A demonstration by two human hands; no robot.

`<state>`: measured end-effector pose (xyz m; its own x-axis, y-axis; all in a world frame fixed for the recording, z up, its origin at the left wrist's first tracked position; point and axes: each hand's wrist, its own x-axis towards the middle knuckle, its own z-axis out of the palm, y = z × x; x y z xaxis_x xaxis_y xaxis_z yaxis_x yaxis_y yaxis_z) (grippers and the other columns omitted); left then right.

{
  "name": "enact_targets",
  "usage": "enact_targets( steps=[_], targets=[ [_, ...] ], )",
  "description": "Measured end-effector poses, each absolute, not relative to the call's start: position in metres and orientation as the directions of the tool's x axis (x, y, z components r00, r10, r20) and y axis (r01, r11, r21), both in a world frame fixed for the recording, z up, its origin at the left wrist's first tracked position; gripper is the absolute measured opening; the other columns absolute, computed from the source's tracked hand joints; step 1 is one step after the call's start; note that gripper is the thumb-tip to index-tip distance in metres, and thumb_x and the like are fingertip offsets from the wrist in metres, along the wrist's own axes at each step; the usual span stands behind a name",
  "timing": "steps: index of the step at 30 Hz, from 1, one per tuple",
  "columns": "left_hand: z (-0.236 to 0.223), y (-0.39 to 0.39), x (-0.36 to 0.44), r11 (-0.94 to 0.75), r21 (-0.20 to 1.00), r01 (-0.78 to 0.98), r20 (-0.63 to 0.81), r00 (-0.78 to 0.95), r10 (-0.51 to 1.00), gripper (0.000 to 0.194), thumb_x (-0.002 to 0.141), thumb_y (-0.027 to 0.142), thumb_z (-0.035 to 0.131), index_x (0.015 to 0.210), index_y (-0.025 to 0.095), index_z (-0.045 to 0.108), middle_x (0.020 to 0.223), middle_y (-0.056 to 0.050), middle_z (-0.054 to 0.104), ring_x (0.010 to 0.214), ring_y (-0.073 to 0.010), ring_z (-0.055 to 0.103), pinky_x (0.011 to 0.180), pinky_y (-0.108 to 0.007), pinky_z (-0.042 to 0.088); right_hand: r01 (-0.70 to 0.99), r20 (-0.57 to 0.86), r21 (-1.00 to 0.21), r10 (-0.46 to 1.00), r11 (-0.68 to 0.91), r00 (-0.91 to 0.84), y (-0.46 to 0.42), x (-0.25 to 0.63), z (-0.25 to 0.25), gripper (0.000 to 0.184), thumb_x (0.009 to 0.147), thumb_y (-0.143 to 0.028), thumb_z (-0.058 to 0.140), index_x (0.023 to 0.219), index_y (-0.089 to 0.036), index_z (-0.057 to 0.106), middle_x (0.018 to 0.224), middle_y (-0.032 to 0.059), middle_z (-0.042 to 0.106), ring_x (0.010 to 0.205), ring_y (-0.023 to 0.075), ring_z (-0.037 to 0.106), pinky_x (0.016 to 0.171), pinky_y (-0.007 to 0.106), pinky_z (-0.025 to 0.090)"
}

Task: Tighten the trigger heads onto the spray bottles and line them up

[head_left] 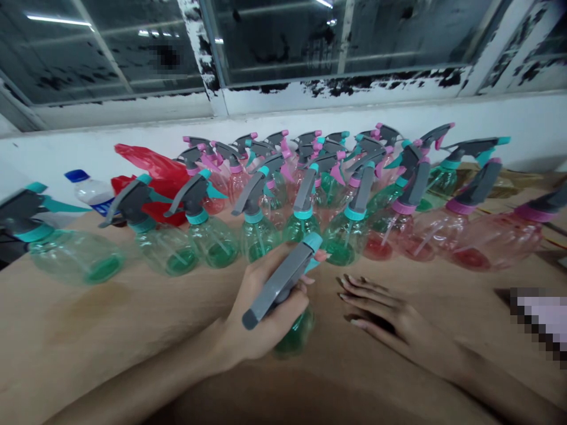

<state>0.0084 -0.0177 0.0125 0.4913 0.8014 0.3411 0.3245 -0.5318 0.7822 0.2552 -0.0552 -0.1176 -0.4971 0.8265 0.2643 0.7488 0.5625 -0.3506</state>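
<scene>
My left hand (261, 321) is wrapped round the neck of a green spray bottle (296, 339) with a grey trigger head and a teal nozzle. The bottle's lower part shows below my fingers, close to the tabletop. To its right, my right hand (390, 316) lies flat on the table with fingers stretched out, holding nothing. Just beyond both hands stands a row of clear green spray bottles (215, 245) with teal collars. Pink spray bottles (390, 233) with magenta collars continue that row on the right.
More spray bottles crowd behind the front row. A red plastic bag (155, 171) and a blue-capped water bottle (91, 190) are at the back left. Brown wrapping (498, 180) lies back right on the wooden table (177, 319). A white wall (274, 121) with windows rises behind.
</scene>
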Motion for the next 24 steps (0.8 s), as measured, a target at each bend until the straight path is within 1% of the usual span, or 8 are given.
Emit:
enact_targets(
  steps=[3, 7, 9, 12, 14, 18, 20, 24],
  targets=[
    [0.015, -0.019, 0.008, -0.537, 0.772, 0.339, 0.338, 0.497, 0.799, 0.031, 0.067, 0.010, 0.045, 0.092, 0.020, 0.062, 0.080, -0.001, 0.061, 0.069, -0.0142, 0.059, 0.067, -0.025, 0.050, 0.753, 0.261, -0.359, 0.834, 0.551, -0.486, -0.055, 0.255, -0.117, 0.042, 0.088, -0.032, 0.049, 0.130, -0.030, 0.045, 0.138, -0.0020, 0.045, 0.128, 0.0204, 0.037, 0.105, 0.043, 0.036],
    [0.013, -0.019, 0.008, -0.547, 0.737, 0.396, 0.349, 0.470, 0.811, 0.023, 0.070, 0.013, 0.045, 0.086, 0.022, 0.060, 0.078, 0.001, 0.061, 0.063, -0.0130, 0.056, 0.063, -0.024, 0.049, 0.748, 0.267, -0.382, 0.839, 0.543, -0.473, -0.056, 0.255, -0.118, 0.041, 0.088, -0.032, 0.049, 0.129, -0.029, 0.047, 0.137, -0.0018, 0.046, 0.128, 0.0202, 0.038, 0.105, 0.043, 0.036],
    [0.010, -0.018, 0.008, -0.567, 0.734, 0.373, 0.385, 0.459, 0.801, 0.019, 0.071, 0.013, 0.045, 0.082, 0.021, 0.058, 0.075, 0.002, 0.060, 0.060, -0.0123, 0.055, 0.060, -0.024, 0.048, 0.744, 0.266, -0.391, 0.840, 0.542, -0.472, -0.056, 0.255, -0.119, 0.041, 0.088, -0.032, 0.050, 0.129, -0.029, 0.047, 0.137, -0.0012, 0.046, 0.128, 0.0204, 0.038, 0.105, 0.043, 0.036],
    [0.007, -0.016, 0.007, -0.572, 0.761, 0.306, 0.406, 0.463, 0.788, 0.016, 0.070, 0.011, 0.047, 0.079, 0.020, 0.056, 0.075, 0.002, 0.059, 0.065, -0.0128, 0.057, 0.061, -0.023, 0.048, 0.739, 0.261, -0.392, 0.837, 0.548, -0.481, -0.055, 0.255, -0.119, 0.042, 0.088, -0.032, 0.049, 0.129, -0.027, 0.047, 0.137, 0.0000, 0.045, 0.128, 0.0206, 0.038, 0.106, 0.043, 0.035],
    [0.006, -0.015, 0.006, -0.568, 0.773, 0.283, 0.399, 0.479, 0.782, 0.018, 0.070, 0.010, 0.046, 0.080, 0.020, 0.056, 0.078, 0.001, 0.060, 0.067, -0.0132, 0.059, 0.061, -0.023, 0.048, 0.742, 0.262, -0.384, 0.835, 0.550, -0.483, -0.055, 0.255, -0.119, 0.042, 0.088, -0.032, 0.049, 0.129, -0.027, 0.047, 0.138, 0.0001, 0.045, 0.128, 0.0203, 0.038, 0.106, 0.043, 0.035],
    [0.006, -0.014, 0.006, -0.579, 0.759, 0.297, 0.395, 0.497, 0.773, 0.029, 0.069, 0.009, 0.046, 0.092, 0.018, 0.060, 0.076, 0.001, 0.058, 0.058, -0.0118, 0.054, 0.056, -0.023, 0.046, 0.744, 0.269, -0.374, 0.832, 0.554, -0.484, -0.055, 0.255, -0.119, 0.042, 0.088, -0.032, 0.049, 0.130, -0.028, 0.046, 0.138, -0.0011, 0.044, 0.128, 0.0199, 0.037, 0.106, 0.042, 0.035],
    [0.004, -0.014, 0.007, -0.572, 0.762, 0.304, 0.393, 0.485, 0.781, 0.035, 0.068, 0.008, 0.047, 0.099, 0.017, 0.061, 0.076, 0.001, 0.058, 0.060, -0.0121, 0.056, 0.059, -0.023, 0.047, 0.743, 0.271, -0.379, 0.833, 0.553, -0.482, -0.055, 0.255, -0.118, 0.043, 0.088, -0.032, 0.050, 0.130, -0.029, 0.046, 0.138, -0.0017, 0.044, 0.128, 0.0202, 0.037, 0.105, 0.042, 0.036],
    [0.001, -0.015, 0.009, -0.556, 0.777, 0.296, 0.402, 0.446, 0.800, 0.039, 0.069, 0.009, 0.047, 0.104, 0.015, 0.060, 0.080, -0.001, 0.059, 0.065, -0.0119, 0.059, 0.066, -0.022, 0.049, 0.744, 0.277, -0.372, 0.832, 0.555, -0.481, -0.055, 0.255, -0.119, 0.041, 0.088, -0.032, 0.049, 0.129, -0.027, 0.047, 0.137, -0.0006, 0.045, 0.128, 0.0203, 0.038, 0.105, 0.043, 0.036]
  ],
)
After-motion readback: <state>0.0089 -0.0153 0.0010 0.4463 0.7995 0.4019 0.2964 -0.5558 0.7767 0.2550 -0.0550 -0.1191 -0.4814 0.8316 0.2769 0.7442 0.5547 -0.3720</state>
